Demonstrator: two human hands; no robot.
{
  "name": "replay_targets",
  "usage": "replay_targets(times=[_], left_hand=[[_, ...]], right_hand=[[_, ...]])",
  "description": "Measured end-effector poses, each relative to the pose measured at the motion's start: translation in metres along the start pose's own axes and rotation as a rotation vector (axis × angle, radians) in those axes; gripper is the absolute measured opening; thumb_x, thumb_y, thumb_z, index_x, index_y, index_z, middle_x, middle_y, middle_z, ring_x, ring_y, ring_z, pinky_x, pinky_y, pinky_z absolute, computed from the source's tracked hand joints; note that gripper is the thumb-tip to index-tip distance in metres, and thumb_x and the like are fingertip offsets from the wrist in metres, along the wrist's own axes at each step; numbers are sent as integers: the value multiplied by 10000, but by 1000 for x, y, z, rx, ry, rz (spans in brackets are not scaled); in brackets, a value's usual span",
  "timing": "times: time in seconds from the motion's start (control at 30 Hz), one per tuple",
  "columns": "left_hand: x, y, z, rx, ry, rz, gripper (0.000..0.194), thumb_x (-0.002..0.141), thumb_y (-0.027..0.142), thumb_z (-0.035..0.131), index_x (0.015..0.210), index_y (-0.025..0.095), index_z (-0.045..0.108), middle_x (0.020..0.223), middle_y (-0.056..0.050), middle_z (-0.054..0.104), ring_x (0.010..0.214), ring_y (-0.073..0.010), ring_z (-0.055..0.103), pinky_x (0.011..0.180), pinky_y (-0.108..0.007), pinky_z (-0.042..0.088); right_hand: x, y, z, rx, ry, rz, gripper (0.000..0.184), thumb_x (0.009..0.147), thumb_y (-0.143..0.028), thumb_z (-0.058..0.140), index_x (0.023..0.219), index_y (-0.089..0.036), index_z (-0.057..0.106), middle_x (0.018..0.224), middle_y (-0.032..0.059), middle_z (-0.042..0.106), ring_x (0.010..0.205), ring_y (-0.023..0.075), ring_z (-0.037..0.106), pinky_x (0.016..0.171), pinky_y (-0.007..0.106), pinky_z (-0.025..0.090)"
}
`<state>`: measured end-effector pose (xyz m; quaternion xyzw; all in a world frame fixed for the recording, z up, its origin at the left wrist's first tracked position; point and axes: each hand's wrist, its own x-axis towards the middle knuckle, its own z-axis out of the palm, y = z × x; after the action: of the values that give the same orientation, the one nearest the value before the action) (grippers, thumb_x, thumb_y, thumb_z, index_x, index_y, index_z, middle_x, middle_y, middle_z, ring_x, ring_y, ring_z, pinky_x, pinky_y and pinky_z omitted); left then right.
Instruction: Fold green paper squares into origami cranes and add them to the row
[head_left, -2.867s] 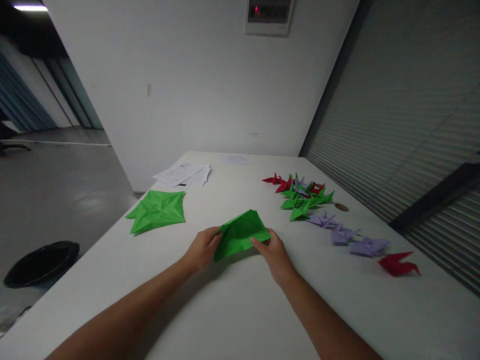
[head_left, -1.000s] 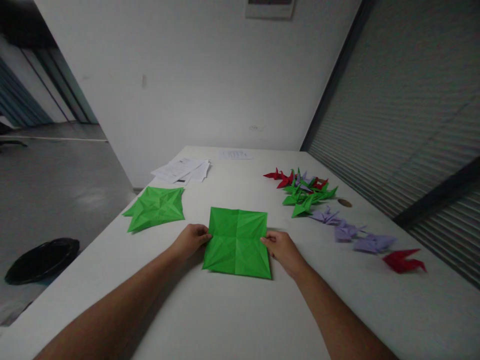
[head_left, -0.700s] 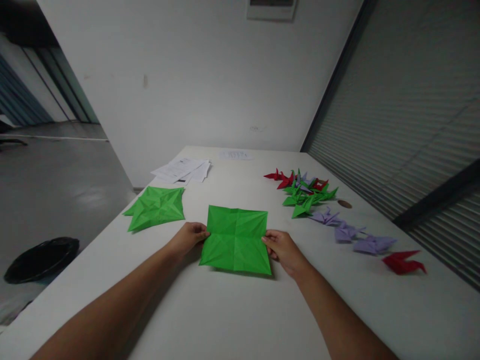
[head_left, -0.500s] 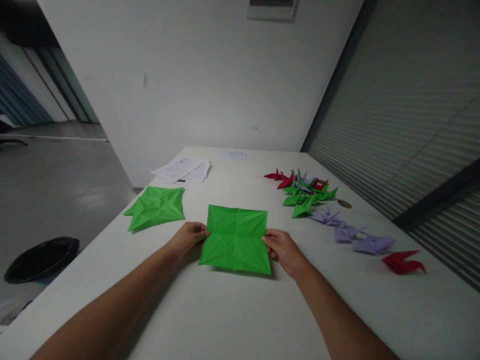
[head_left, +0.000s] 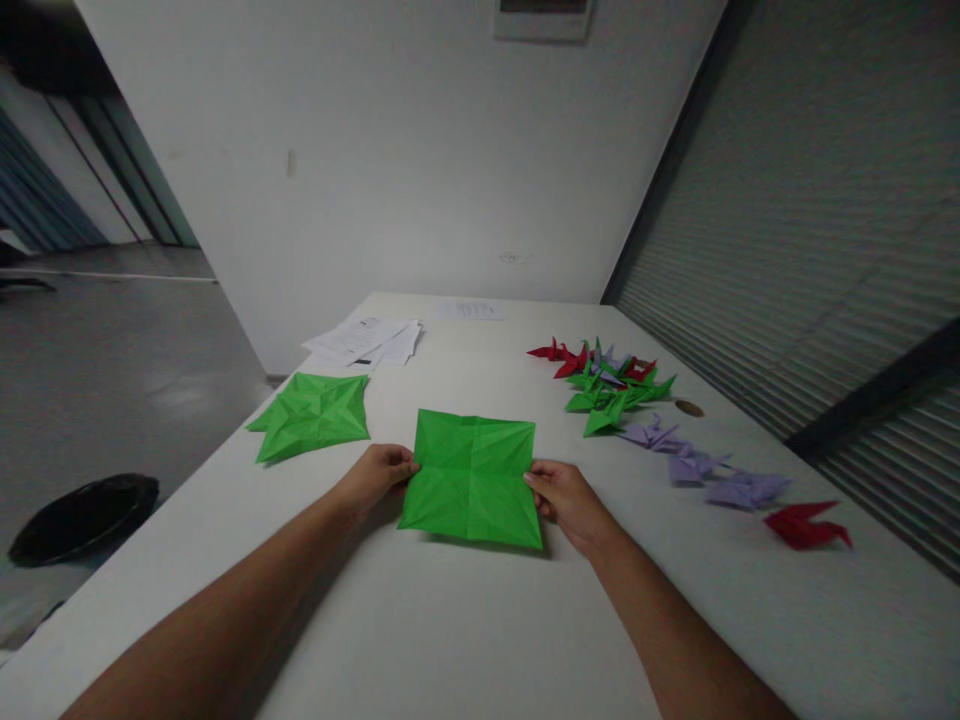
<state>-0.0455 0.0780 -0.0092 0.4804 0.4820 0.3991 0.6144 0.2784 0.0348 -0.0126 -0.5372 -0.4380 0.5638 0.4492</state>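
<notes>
A square sheet of green origami paper (head_left: 471,482), marked with fold creases, is spread flat between my hands over the white table (head_left: 450,630). My left hand (head_left: 381,472) pinches its left edge, and my right hand (head_left: 561,497) pinches the right edge at about the same height. On both sides the thumb lies on top; the other fingers are partly hidden. Left of my left hand lie more creased green sheets (head_left: 319,412), overlapping one another.
Folded green cranes (head_left: 607,408), mixed with red and purple ones, are heaped at the right. Several purple cranes (head_left: 690,465) and a red crane (head_left: 806,525) trail along the right side. Printed papers (head_left: 364,340) lie at the back left; a black bin (head_left: 82,515) stands beyond the left edge.
</notes>
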Motion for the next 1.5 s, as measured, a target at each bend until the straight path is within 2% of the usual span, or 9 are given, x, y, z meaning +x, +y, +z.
replay_targets(times=[0.43, 0.77, 1.1, 1.23, 1.5], left_hand=[[-3, 3, 0, -42, -12, -16, 361, 576, 387, 922, 703, 133, 698, 666, -34, 678, 580, -138, 590, 572, -254, 422], [1, -4, -5, -124, -33, -23, 355, 580, 350, 929, 758, 136, 708, 718, -48, 703, 609, -151, 627, 596, -264, 466], [-5, 3, -1, -155, -54, -14, 333, 605, 335, 925, 780, 133, 727, 746, -53, 719, 630, -152, 643, 606, -258, 473], [-5, 4, -1, -151, -62, -18, 352, 605, 340, 930, 817, 139, 733, 770, -49, 725, 642, -153, 652, 608, -254, 480], [-6, 6, -1, -163, -70, -25, 329, 606, 321, 929, 792, 138, 729, 724, -31, 708, 609, -131, 621, 589, -240, 455]], right_hand=[[-2, -2, 0, 46, -7, -9, 359, 652, -457, 861, 742, -175, 657, 539, -58, 554, 436, 69, 444, 419, 186, 268], [-4, -4, 1, 97, -17, 10, 380, 622, -448, 898, 762, -176, 673, 568, -53, 565, 456, 76, 452, 444, 201, 295], [-4, -6, 1, 161, -29, -1, 407, 576, -448, 934, 757, -180, 687, 581, -37, 578, 487, 96, 487, 460, 217, 337], [-4, -5, 0, 172, -34, -12, 390, 598, -435, 932, 782, -180, 702, 616, -27, 604, 508, 99, 502, 476, 218, 363], [-5, -7, 2, 225, -27, -15, 403, 568, -398, 949, 827, -168, 743, 649, -10, 635, 529, 104, 510, 477, 217, 351]])
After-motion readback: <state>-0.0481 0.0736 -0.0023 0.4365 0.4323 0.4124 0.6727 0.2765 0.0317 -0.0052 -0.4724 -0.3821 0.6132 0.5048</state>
